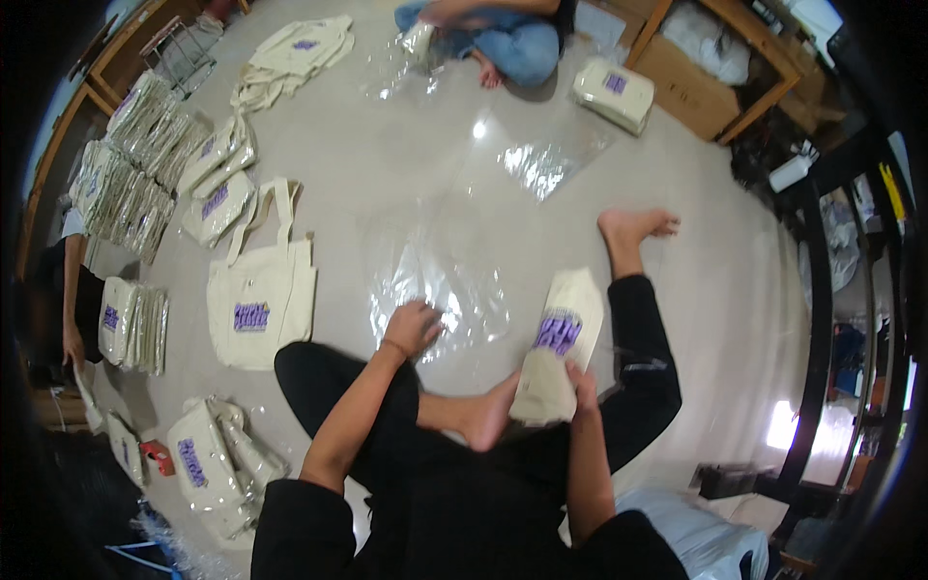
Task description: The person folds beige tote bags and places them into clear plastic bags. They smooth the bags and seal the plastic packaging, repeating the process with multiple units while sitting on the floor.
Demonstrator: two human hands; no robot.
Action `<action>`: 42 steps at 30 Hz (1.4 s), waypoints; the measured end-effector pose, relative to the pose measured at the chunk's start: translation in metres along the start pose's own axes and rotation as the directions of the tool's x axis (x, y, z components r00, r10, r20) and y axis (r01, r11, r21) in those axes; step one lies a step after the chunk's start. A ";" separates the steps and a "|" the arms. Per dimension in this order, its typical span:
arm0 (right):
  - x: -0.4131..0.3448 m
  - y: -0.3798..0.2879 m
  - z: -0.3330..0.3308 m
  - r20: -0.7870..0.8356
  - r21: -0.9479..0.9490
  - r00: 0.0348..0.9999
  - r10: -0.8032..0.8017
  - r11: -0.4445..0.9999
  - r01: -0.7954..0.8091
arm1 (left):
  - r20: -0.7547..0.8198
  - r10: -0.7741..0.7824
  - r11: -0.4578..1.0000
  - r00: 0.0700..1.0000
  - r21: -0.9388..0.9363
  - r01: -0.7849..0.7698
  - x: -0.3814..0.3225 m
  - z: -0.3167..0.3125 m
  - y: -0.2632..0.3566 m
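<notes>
My right hand [582, 389] grips a folded cream canvas bag [573, 304] with purple print, held above the floor between my legs. My left hand [417, 328] rests on a clear plastic sleeve [464, 308] that lies on the floor; whether its fingers pinch the film cannot be told. Left of that sleeve an unfolded cream tote bag [290, 326] lies flat, its handles pointing away from me. A second clear plastic sleeve [552, 163] lies farther off on the floor.
Stacks of wrapped bags [123, 196] stand at the left, with more wrapped bags [196, 464] nearer me. A co-worker [518, 47] sits opposite beside a folded bag pile [612, 94]. Another person's arm [73, 304] reaches in at far left. Metal shelving stands at right.
</notes>
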State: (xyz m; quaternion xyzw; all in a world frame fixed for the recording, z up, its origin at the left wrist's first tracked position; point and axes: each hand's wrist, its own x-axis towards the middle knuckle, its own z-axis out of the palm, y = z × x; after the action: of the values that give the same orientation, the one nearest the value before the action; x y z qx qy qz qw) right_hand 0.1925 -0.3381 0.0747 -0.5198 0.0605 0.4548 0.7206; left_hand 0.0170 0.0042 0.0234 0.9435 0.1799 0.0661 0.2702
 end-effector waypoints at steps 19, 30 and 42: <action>0.006 0.070 0.036 0.344 -0.621 0.932 -0.115 0.716 0.317 | -0.023 -0.001 0.954 1.000 -0.300 -0.006 0.012 0.029 -0.012; 0.002 0.064 0.058 0.133 -0.983 0.985 0.111 0.138 0.117 | -0.210 -0.031 0.886 0.977 -0.458 -0.071 0.024 -0.006 0.014; -0.029 0.012 0.095 0.004 -0.375 1.000 -0.026 0.927 0.026 | -0.359 -0.200 0.811 0.912 -0.583 -0.052 0.030 -0.046 0.015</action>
State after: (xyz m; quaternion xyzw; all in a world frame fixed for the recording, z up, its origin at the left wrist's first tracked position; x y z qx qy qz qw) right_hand 0.1304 -0.2785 0.1261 -0.6490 -0.0338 0.4480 0.6140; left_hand 0.0389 0.0254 0.0713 0.7734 0.2403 0.3002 0.5040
